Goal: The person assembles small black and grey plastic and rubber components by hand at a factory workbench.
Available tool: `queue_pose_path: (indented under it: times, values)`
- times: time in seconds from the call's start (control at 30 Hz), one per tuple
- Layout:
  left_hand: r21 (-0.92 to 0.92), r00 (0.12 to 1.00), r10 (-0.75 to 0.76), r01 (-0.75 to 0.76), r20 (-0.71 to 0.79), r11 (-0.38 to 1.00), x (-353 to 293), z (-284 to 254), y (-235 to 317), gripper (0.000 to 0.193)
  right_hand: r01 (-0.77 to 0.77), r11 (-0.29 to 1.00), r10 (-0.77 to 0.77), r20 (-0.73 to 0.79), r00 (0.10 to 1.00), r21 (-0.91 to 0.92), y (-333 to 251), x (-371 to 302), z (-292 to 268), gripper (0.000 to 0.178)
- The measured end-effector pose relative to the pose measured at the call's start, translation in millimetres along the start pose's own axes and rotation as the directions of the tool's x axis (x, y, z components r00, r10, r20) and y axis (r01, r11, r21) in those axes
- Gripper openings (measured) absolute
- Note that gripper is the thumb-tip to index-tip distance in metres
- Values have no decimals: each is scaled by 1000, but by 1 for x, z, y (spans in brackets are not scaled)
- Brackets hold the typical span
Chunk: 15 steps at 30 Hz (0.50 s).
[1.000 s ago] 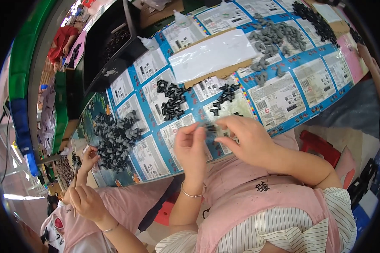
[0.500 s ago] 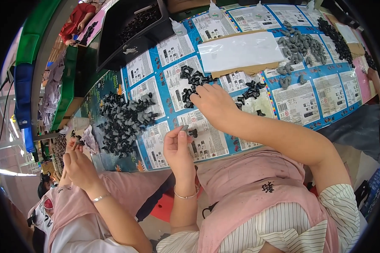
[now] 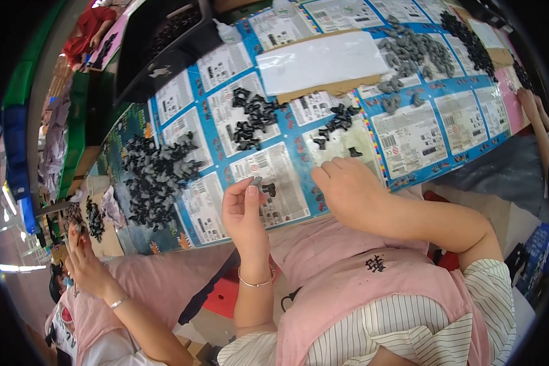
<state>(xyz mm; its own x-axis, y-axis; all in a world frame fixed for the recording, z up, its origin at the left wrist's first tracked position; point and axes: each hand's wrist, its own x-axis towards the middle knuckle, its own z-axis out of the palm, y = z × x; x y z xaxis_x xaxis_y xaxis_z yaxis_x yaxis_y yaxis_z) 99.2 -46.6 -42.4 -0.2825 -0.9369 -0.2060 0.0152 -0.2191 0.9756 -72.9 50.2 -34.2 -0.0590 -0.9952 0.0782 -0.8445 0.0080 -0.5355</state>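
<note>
My left hand [image 3: 247, 210] is closed in a pinch, thumb and forefinger on a small grey moulded piece [image 3: 256, 181]. A small black moulded piece [image 3: 268, 190] shows right beside those fingertips and seems to be held along with it. My right hand [image 3: 351, 188] is to the right, over the near part of the table, its fingers curled in. Whatever it may hold is hidden. Beyond my hands lie a cluster of black pieces [image 3: 250, 119] and a smaller black group [image 3: 338, 121], with a lone black piece [image 3: 355, 152] just past my right hand.
Left lies a mixed heap of grey and black pieces [image 3: 155, 177]; far right, a grey heap [image 3: 418, 52]. A white sheet on cardboard [image 3: 323, 61], a squeeze bottle [image 3: 229, 32] and a black bin [image 3: 128, 76] stand farther back. Co-workers' hands [image 3: 88, 262] show left and right.
My right hand has left the black cluster, moving right and toward me, its fingers now curled. My left hand keeps its pinch. The whole view has shifted slightly.
</note>
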Motion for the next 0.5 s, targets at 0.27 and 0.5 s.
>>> queue_pose_path:
  times: [0.27, 0.5]
  values:
    - [76, 996, -31, 25, 88, 997, -8, 21, -4, 14, -23, 993, 47, -200, 979, 120, 12, -26, 24, 16]
    - [464, 942, 115, -259, 316, 847, -20, 28, -3, 15, -111, 928, 236, -332, 913, 356, 10, -31, 29, 21]
